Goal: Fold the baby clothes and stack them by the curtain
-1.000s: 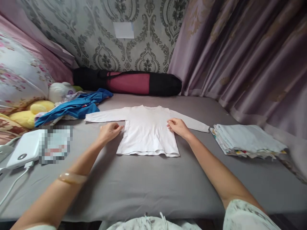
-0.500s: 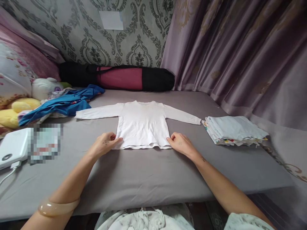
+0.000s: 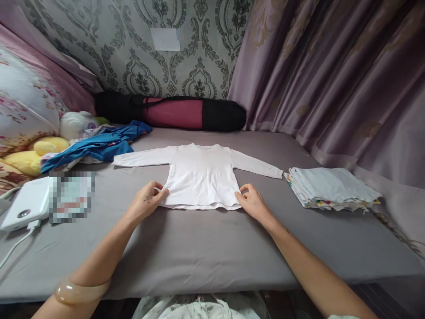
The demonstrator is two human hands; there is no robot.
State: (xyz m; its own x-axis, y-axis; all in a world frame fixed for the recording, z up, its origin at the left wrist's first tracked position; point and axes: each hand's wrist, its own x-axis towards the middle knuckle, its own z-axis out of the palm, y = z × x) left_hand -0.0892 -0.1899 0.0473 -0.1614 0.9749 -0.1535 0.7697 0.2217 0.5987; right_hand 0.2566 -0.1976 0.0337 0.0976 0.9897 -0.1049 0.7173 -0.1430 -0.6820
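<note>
A small white long-sleeved shirt (image 3: pixel 204 177) lies spread on the grey sheet, its neck away from me and both sleeves stretched out sideways. At its lower left corner, my left hand (image 3: pixel 148 198) pinches the hem between thumb and fingers. My right hand (image 3: pixel 251 201) grips the opposite corner of the hem the same way. The hem between them is slightly wavy, with soft creases running up the front. The right cuff ends close to a stack of folded clothes (image 3: pixel 335 184).
A blue garment (image 3: pixel 109 141) lies at the left beside soft toys (image 3: pixel 49 148). Nearer me are a white power bank with a cable (image 3: pixel 29 204) and a blurred-out item (image 3: pixel 72 197). A long black and red bag (image 3: pixel 172 113) rests against the wall; curtains (image 3: pixel 299 79) hang at the right.
Both hands keep hold of the hem, which now looks pulled slightly wider at its corners. The whole view has shifted a little, moving the scene rightward and down.
</note>
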